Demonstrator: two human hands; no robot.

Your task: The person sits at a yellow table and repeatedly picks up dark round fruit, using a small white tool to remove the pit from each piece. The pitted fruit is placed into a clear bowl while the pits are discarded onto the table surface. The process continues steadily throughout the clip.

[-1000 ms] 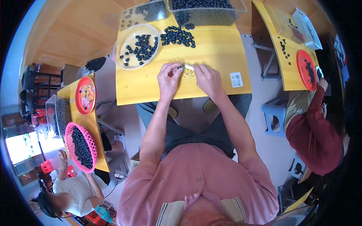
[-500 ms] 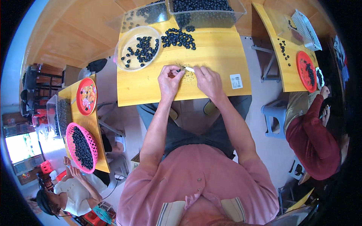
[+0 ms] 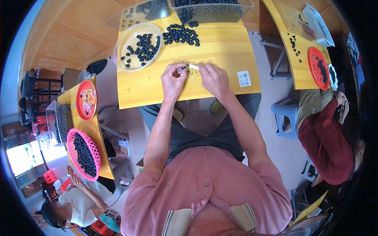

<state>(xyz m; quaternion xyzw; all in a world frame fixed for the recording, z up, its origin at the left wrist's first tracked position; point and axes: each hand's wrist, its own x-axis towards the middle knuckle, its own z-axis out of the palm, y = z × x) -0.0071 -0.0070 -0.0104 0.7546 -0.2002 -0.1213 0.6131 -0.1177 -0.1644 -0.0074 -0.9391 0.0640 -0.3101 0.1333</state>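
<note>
Over the front middle of the yellow table [image 3: 224, 43], my left hand [image 3: 173, 82] pinches a small round black bead [image 3: 184, 68] between thumb and fingertips. My right hand [image 3: 215, 80] is closed around a small tool with a white handle [image 3: 193, 67]. Its dark tip points at the bead; whether they touch is too small to tell. Brown crumbs [image 3: 193, 73] lie scattered on the wood beneath my fingers. Farther off is a loose pile of black beads [image 3: 181, 34]. Left of that pile stands a round clear dish [image 3: 116, 59] with more beads in it.
A clear box [image 3: 216, 15] full of beads stands at the far edge. A white label [image 3: 243, 78] lies right of my hand. Side tables hold a pink basket [image 3: 96, 151], a red floral plate [image 3: 93, 112] and a red tray [image 3: 314, 72]. Two people sit at these tables.
The whole view has shifted slightly. My hands keep their hold on the bead and the tool, with only small finger movements. The person on the right has lowered their hands.
</note>
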